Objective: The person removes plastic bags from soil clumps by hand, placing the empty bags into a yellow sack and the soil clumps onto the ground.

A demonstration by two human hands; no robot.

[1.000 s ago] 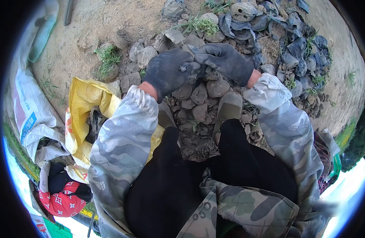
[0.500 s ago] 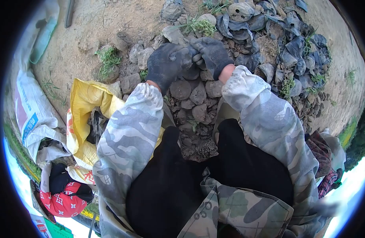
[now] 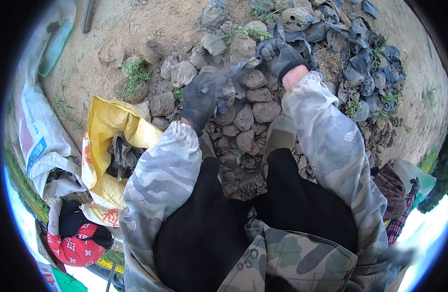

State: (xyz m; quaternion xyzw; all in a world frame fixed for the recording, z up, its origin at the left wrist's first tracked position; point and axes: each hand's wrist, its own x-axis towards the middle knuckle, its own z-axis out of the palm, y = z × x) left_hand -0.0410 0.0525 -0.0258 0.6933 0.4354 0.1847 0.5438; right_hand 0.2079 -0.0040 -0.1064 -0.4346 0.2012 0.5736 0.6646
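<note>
My left hand [image 3: 199, 101], in a dark work glove, is closed around a lump wrapped in thin dark plastic film [image 3: 239, 70]. The film stretches up and right toward my right hand [image 3: 284, 59], also gloved, whose fingers are closed on its other end. The lump is partly hidden and blurred by motion. Below the hands, between my shoes, lies a pile of bare round soil clods [image 3: 266, 111]. More clods [image 3: 183, 73] lie beyond my left hand.
Torn dark plastic bags [image 3: 363, 63] are heaped at the right. An open yellow sack [image 3: 100, 121] with dark plastic inside stands left, beside a white sack [image 3: 39, 121]. A person in red [image 3: 78, 243] is at lower left; another person's plaid sleeve [image 3: 397, 225] shows at right.
My hands were close together and have moved apart. The right went up and to the right, the left slightly down, with the plastic film now stretched between them.
</note>
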